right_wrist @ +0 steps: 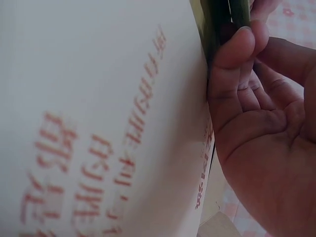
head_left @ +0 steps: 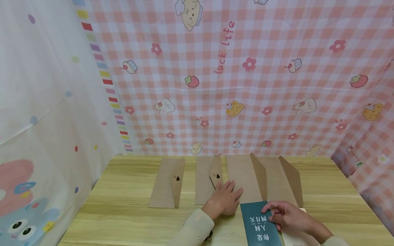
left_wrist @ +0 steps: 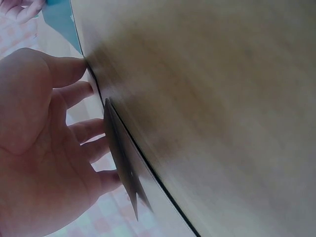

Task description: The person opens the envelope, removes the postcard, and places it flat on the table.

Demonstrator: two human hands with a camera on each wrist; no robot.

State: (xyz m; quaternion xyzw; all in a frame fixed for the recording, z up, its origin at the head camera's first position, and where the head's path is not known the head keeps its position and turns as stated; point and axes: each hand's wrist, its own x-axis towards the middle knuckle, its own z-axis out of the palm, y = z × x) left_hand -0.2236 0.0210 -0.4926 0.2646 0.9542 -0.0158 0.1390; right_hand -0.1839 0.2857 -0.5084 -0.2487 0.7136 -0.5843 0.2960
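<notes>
My left hand [head_left: 223,200] lies with fingers spread between two brown paper envelopes, fingertips touching them. One is the second envelope [head_left: 203,181] from the left, its flap marked with a small dark design; the other is the third envelope [head_left: 243,177], its flap unfolded. The left wrist view shows the same hand [left_wrist: 39,133] with extended fingers. My right hand [head_left: 289,218] pinches the upper edge of a teal card [head_left: 257,222] with white characters. Beneath that hand is a cream card [head_left: 295,237]; red print covers the pale card [right_wrist: 123,98] in the right wrist view.
At the left lies another brown envelope [head_left: 164,184], its flap folded over. A further one [head_left: 277,177] with its flap unfolded sits at the right. The wooden table [head_left: 123,205] ends at a pink checked cloth [head_left: 209,112] behind and a white curtain [head_left: 46,102] at left.
</notes>
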